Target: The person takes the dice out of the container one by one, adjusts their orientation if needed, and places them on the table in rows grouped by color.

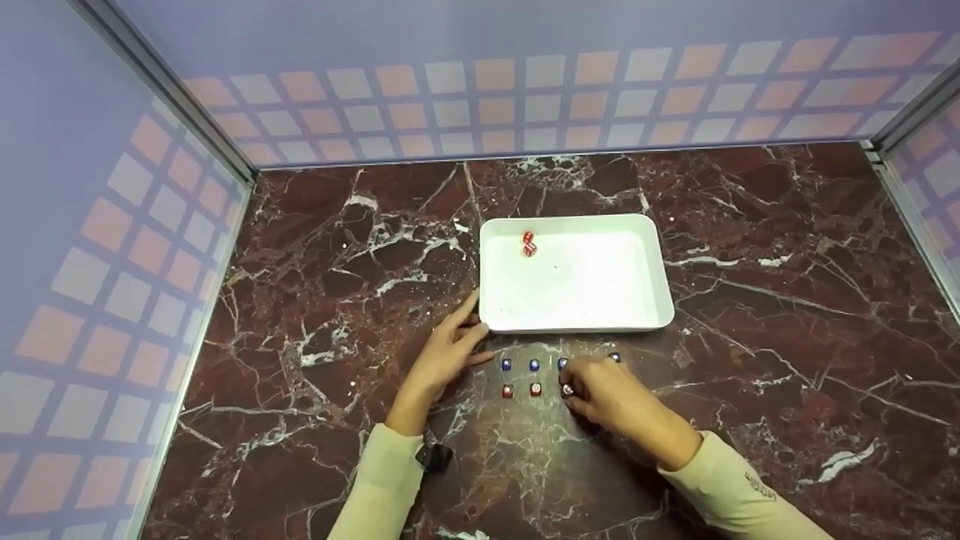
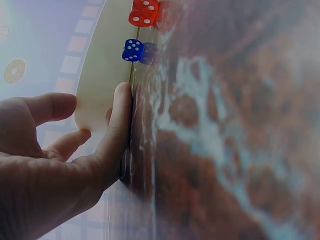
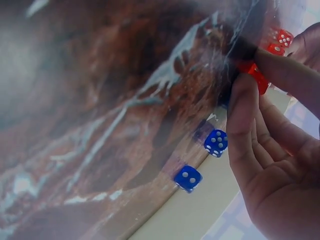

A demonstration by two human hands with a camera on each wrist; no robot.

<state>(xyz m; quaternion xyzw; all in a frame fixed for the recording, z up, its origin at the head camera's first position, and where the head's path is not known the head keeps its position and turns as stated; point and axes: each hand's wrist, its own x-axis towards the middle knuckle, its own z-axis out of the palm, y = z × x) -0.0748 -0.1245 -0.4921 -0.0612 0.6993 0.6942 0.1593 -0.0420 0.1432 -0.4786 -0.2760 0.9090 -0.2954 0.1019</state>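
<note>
My right hand [image 1: 611, 394] pinches a red die [image 3: 259, 80] between thumb and index finger, low over the marble-patterned table. A row of several blue dice [image 1: 534, 365] lies in front of the white tray [image 1: 577, 328], partly hidden by that hand. Nearer to me two more red dice [image 1: 535, 389] sit in a second row to the left of the pinched one. My left hand [image 1: 446, 352] rests at the tray's front left corner, fingers extended and touching it. In the left wrist view a blue die [image 2: 132, 50] stands just beyond those fingers.
Two red dice [image 1: 529, 249] lie inside the tray, towards its back left. Panels with a pattern of coloured squares [image 1: 495, 105] wall the table [image 1: 337, 247] at the back and both sides. A black band [image 1: 435, 456] is on the left wrist.
</note>
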